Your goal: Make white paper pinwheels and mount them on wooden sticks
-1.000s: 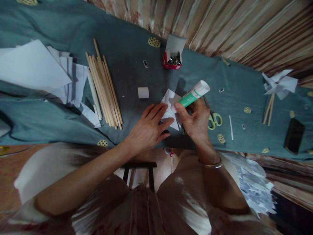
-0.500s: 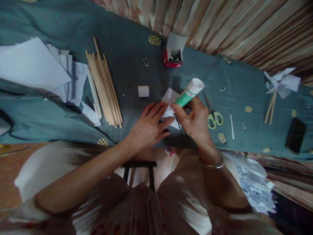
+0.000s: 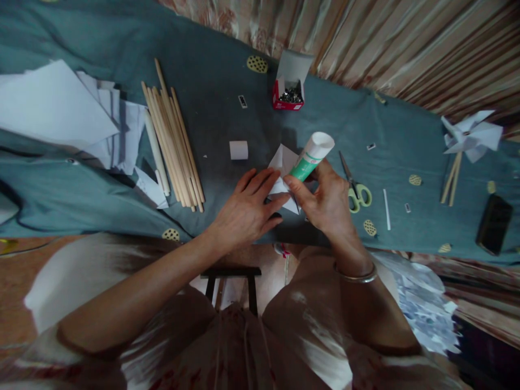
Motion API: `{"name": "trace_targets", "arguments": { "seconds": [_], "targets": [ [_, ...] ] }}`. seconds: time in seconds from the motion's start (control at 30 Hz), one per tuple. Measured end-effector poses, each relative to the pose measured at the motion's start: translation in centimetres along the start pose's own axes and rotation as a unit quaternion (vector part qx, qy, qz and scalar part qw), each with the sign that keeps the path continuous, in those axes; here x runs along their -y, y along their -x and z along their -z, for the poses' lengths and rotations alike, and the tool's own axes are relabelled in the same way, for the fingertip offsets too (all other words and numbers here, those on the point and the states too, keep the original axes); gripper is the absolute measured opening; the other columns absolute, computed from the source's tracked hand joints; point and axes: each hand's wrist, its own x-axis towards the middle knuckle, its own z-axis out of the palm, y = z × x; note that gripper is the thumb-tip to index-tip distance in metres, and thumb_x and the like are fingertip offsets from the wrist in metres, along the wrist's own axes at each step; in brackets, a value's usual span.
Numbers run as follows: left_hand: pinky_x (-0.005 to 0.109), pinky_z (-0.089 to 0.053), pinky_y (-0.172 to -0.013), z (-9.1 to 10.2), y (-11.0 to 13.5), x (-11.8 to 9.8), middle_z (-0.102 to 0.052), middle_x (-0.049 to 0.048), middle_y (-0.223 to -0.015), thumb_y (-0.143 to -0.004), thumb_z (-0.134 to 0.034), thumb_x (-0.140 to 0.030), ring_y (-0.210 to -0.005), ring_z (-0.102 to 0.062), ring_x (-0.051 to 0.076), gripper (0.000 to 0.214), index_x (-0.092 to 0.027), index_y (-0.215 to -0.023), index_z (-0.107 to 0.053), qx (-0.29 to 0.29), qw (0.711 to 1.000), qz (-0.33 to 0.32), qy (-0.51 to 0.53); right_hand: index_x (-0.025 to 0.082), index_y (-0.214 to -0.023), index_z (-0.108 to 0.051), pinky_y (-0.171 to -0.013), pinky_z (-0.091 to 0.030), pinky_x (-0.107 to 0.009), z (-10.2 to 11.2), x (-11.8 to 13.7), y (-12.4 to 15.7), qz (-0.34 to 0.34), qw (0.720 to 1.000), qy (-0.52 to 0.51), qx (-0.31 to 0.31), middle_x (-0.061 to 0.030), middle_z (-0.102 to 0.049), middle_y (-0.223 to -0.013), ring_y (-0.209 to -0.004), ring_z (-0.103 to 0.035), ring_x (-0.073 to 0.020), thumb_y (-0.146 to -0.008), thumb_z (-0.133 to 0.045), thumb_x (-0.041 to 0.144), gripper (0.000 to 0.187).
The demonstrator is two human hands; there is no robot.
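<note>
A folded white paper piece (image 3: pixel 283 162) lies on the teal cloth (image 3: pixel 219 76) in front of me. My left hand (image 3: pixel 246 208) rests flat on it, fingers stretched out and pressing it down. My right hand (image 3: pixel 327 200) grips a green and white glue tube (image 3: pixel 311 157), its tip pointing down at the paper near my left fingertips. The tube stands steeply tilted, its white end up.
A bundle of wooden sticks (image 3: pixel 173 141) and loose white paper sheets (image 3: pixel 60 111) lie to the left. A small white roll (image 3: pixel 238 150), a red box of pins (image 3: pixel 288 95), green-handled scissors (image 3: pixel 355 189), a finished paper pinwheel (image 3: pixel 469 138) and a black phone (image 3: pixel 493 225) are around.
My right hand has tipped the glue tube more upright, its white end swinging left and up. My left hand has stayed on the paper.
</note>
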Motion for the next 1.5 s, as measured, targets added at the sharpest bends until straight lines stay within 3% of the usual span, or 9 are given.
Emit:
{"name": "trace_targets", "arguments": {
  "seconds": [0.2,0.4,0.5,0.83,1.5],
  "targets": [
    [0.061,-0.031,-0.114,-0.2,0.1,0.1,-0.044,0.0161,-0.152,-0.093,-0.059,-0.040,-0.143,-0.035,0.036,0.042,-0.022,-0.130,-0.059,-0.009,1.000,-0.005,0.000,0.024,-0.085,-0.058,-0.072,-0.050,-0.040,0.2,-0.9,0.0,-0.024,0.999,-0.011,-0.018,-0.0035,-0.065,-0.076,-0.074,-0.062,-0.0239,-0.082,-0.065,0.060,0.036],
    [0.061,-0.031,-0.114,-0.2,0.1,0.2,-0.043,0.0171,-0.153,-0.092,-0.059,-0.042,-0.142,-0.036,0.036,0.043,-0.021,-0.130,-0.059,-0.009,1.000,-0.006,-0.005,0.023,-0.091,-0.061,-0.070,-0.054,-0.037,-0.2,-2.8,-0.4,-0.058,0.986,-0.155,-0.030,-0.0015,-0.066,-0.078,-0.072,-0.064,-0.0190,-0.083,-0.063,0.061,0.039],
    [0.061,-0.030,-0.114,-0.2,0.1,0.2,-0.043,0.0166,-0.152,-0.093,-0.059,-0.042,-0.142,-0.036,0.036,0.042,-0.021,-0.130,-0.059,-0.010,1.000,-0.007,-0.001,0.023,-0.092,-0.061,-0.070,-0.055,-0.038,-0.3,-3.1,-0.7,-0.051,0.982,-0.176,-0.048,-0.0011,-0.066,-0.078,-0.072,-0.064,-0.0188,-0.083,-0.062,0.061,0.039],
    [0.061,-0.029,-0.114,-0.2,0.1,0.2,-0.044,0.0167,-0.152,-0.093,-0.059,-0.041,-0.142,-0.036,0.036,0.042,-0.022,-0.130,-0.059,-0.009,1.000,-0.006,0.000,0.023,-0.095,-0.061,-0.075,-0.055,-0.038,-1.3,-2.5,-0.5,-0.048,0.989,-0.137,-0.032,-0.0033,-0.068,-0.086,-0.084,-0.067,-0.0216,-0.083,-0.065,0.058,0.037],
    [0.059,-0.028,-0.116,-0.3,0.2,0.2,-0.043,0.0139,-0.153,-0.093,-0.057,-0.043,-0.143,-0.035,0.034,0.044,-0.024,-0.133,-0.055,-0.008,1.000,-0.004,-0.008,0.025,-0.086,-0.058,-0.069,-0.053,-0.040,-0.7,-2.0,-0.4,-0.038,0.995,-0.074,-0.050,-0.0029,-0.066,-0.078,-0.071,-0.062,-0.0217,-0.083,-0.065,0.059,0.035]
  ]
}}
